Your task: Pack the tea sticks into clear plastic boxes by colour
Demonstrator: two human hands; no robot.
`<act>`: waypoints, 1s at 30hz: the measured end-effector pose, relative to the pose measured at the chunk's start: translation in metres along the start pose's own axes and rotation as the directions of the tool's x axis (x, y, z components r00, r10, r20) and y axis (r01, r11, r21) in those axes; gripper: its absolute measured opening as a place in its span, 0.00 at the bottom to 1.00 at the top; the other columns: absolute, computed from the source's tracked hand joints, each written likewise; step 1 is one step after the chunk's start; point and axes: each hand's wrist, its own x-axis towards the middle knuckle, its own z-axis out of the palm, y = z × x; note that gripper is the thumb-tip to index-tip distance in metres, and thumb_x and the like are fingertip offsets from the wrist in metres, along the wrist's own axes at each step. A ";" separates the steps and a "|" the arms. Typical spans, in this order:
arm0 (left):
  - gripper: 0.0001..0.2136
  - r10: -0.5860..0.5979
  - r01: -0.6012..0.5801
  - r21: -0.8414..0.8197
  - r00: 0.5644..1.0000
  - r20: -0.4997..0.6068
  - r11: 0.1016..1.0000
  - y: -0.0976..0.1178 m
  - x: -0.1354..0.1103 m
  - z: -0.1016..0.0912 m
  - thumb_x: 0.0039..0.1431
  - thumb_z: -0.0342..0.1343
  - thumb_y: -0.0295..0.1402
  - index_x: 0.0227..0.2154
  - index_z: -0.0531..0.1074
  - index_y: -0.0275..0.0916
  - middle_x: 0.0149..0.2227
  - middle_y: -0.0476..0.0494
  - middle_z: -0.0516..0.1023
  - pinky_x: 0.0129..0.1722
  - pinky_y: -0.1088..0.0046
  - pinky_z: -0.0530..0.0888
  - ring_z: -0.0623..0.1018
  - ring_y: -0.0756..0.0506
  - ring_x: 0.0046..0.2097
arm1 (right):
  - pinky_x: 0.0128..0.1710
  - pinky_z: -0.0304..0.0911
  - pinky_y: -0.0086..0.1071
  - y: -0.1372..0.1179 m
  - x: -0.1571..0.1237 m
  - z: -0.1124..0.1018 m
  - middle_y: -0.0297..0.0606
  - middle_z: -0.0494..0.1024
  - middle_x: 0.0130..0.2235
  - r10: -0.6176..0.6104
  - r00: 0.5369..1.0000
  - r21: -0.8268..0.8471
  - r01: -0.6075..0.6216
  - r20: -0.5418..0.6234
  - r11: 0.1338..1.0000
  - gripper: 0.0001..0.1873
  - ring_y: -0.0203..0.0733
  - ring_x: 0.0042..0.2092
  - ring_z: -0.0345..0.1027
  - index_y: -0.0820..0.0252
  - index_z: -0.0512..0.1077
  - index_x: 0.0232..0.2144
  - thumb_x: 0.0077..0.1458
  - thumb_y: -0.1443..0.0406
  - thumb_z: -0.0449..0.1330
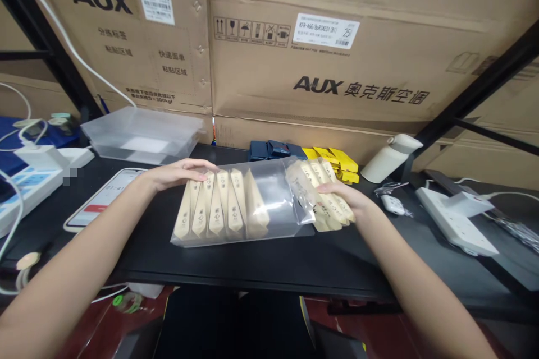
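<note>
A clear plastic box (275,193) lies on its side, tilted, over the front of the black desk. Several cream paper packets (217,207) with dark print stand in a row in its left part; one leans apart from the others. My left hand (179,173) grips the box at its back left edge, fingertips over the packets. At the box's open right end, my right hand (343,196) is closed around a small bunch of similar cream packets (330,216). The clear flap there overlaps them, and part of my right fingers is hidden.
Behind the box sit dark blue packets (275,150) and yellow packets (343,164). A cream bottle (389,158) leans at the right, near a white power strip (457,224). Leftward are a phone (99,202), a translucent bin (145,129) and another power strip (33,188). Cardboard boxes (252,78) form the back.
</note>
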 end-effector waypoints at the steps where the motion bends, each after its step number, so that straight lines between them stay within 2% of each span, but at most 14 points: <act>1: 0.17 -0.004 0.004 0.006 1.000 0.017 1.000 0.000 -0.001 -0.001 0.47 0.68 0.34 0.42 0.79 0.42 0.44 0.45 0.82 0.47 0.66 0.75 0.80 0.41 0.45 | 0.45 0.72 0.44 -0.002 -0.001 -0.007 0.46 0.82 0.39 0.034 0.999 -0.005 -0.034 -0.008 0.999 0.23 0.50 0.41 0.78 0.62 0.72 0.44 0.43 0.63 0.63; 4: 0.18 0.019 -0.020 0.045 0.999 0.035 0.999 -0.001 -0.003 -0.001 0.46 0.67 0.33 0.43 0.80 0.36 0.45 0.40 0.82 0.46 0.66 0.74 0.79 0.39 0.47 | 0.45 0.72 0.47 -0.006 0.000 -0.026 0.49 0.82 0.39 0.025 0.996 -0.035 -0.028 -0.086 0.999 0.21 0.53 0.42 0.78 0.63 0.73 0.42 0.44 0.61 0.59; 6: 0.18 0.012 -0.015 0.084 0.999 0.034 0.996 -0.001 -0.004 -0.001 0.45 0.67 0.32 0.42 0.80 0.35 0.44 0.39 0.82 0.45 0.65 0.74 0.79 0.38 0.47 | 0.44 0.72 0.48 -0.010 0.003 -0.032 0.49 0.82 0.40 -0.105 0.983 -0.128 0.086 -0.150 0.988 0.21 0.54 0.41 0.78 0.61 0.73 0.42 0.44 0.59 0.60; 8: 0.18 -0.022 0.017 0.109 0.999 0.050 0.994 0.000 -0.006 -0.002 0.44 0.68 0.30 0.41 0.80 0.37 0.43 0.39 0.83 0.44 0.65 0.74 0.79 0.37 0.47 | 0.41 0.72 0.47 -0.016 0.007 -0.030 0.46 0.81 0.40 -0.281 0.943 -0.294 0.221 -0.179 0.930 0.22 0.53 0.40 0.77 0.59 0.73 0.42 0.43 0.57 0.62; 10: 0.17 -0.052 0.044 0.109 0.996 0.066 0.993 0.001 -0.008 -0.003 0.43 0.68 0.27 0.40 0.81 0.38 0.43 0.40 0.83 0.44 0.65 0.75 0.79 0.38 0.46 | 0.39 0.72 0.45 -0.024 0.013 -0.022 0.43 0.81 0.39 -0.425 0.892 -0.528 0.290 -0.154 0.799 0.23 0.52 0.39 0.76 0.57 0.73 0.41 0.41 0.56 0.66; 12: 0.16 -0.067 0.062 0.087 0.996 0.062 0.994 0.002 -0.009 -0.003 0.42 0.67 0.24 0.38 0.81 0.38 0.42 0.41 0.83 0.43 0.65 0.75 0.80 0.38 0.45 | 0.40 0.71 0.44 -0.030 0.020 -0.008 0.43 0.81 0.39 -0.498 0.864 -0.747 0.285 -0.070 0.600 0.24 0.52 0.40 0.75 0.57 0.73 0.40 0.39 0.58 0.68; 15: 0.15 -0.086 0.083 0.049 0.995 0.052 0.995 0.004 -0.011 -0.002 0.41 0.67 0.22 0.37 0.81 0.36 0.41 0.40 0.83 0.42 0.66 0.75 0.80 0.38 0.44 | 0.41 0.70 0.45 -0.031 0.032 0.020 0.45 0.80 0.40 -0.484 0.875 -0.930 0.197 0.024 0.311 0.26 0.54 0.41 0.75 0.58 0.72 0.42 0.38 0.59 0.69; 17: 0.15 -0.082 0.077 0.062 0.994 0.071 0.995 0.004 -0.012 -0.002 0.42 0.67 0.24 0.37 0.81 0.34 0.41 0.38 0.83 0.41 0.68 0.75 0.80 0.39 0.44 | 0.38 0.69 0.45 -0.027 0.042 0.038 0.47 0.79 0.39 -0.439 0.898 -0.976 0.123 0.032 0.180 0.26 0.56 0.40 0.74 0.59 0.72 0.41 0.38 0.58 0.69; 19: 0.15 -0.068 0.059 0.096 0.993 0.092 0.994 0.005 -0.012 -0.001 0.43 0.67 0.26 0.38 0.81 0.34 0.41 0.38 0.83 0.42 0.69 0.75 0.80 0.39 0.44 | 0.35 0.69 0.43 -0.022 0.052 0.053 0.49 0.79 0.38 -0.412 0.910 -0.990 0.098 0.049 0.098 0.27 0.56 0.38 0.75 0.61 0.71 0.42 0.38 0.57 0.68; 22: 0.15 -0.062 0.051 0.117 0.994 0.085 0.992 0.006 -0.012 -0.001 0.42 0.67 0.27 0.37 0.81 0.36 0.41 0.40 0.83 0.43 0.66 0.75 0.80 0.38 0.44 | 0.33 0.68 0.42 -0.017 0.063 0.067 0.52 0.79 0.38 -0.433 0.898 -0.987 0.134 0.081 0.094 0.32 0.56 0.37 0.75 0.64 0.69 0.45 0.43 0.50 0.66; 25: 0.15 -0.055 0.047 0.111 0.996 0.071 0.993 0.006 -0.012 -0.001 0.40 0.68 0.27 0.36 0.82 0.38 0.40 0.41 0.84 0.42 0.63 0.75 0.80 0.37 0.43 | 0.33 0.68 0.44 -0.018 0.063 0.071 0.53 0.79 0.38 -0.476 0.875 -0.967 0.189 0.087 0.171 0.39 0.58 0.37 0.75 0.65 0.69 0.45 0.44 0.39 0.62; 27: 0.15 -0.049 0.037 0.131 0.995 0.087 0.991 0.005 -0.012 -0.001 0.41 0.67 0.28 0.37 0.81 0.38 0.40 0.41 0.84 0.43 0.63 0.75 0.80 0.38 0.43 | 0.36 0.69 0.47 -0.021 0.053 0.067 0.54 0.79 0.39 -0.495 0.865 -0.948 0.222 0.084 0.227 0.41 0.59 0.38 0.75 0.65 0.69 0.47 0.44 0.37 0.61; 30: 0.15 -0.045 0.028 0.154 0.993 0.108 0.988 0.004 -0.011 -0.002 0.44 0.66 0.29 0.38 0.81 0.37 0.41 0.41 0.83 0.43 0.66 0.75 0.80 0.38 0.44 | 0.46 0.68 0.54 -0.024 0.030 0.048 0.54 0.77 0.47 -0.559 0.826 -0.914 0.282 0.076 0.291 0.40 0.63 0.47 0.74 0.62 0.66 0.55 0.49 0.41 0.61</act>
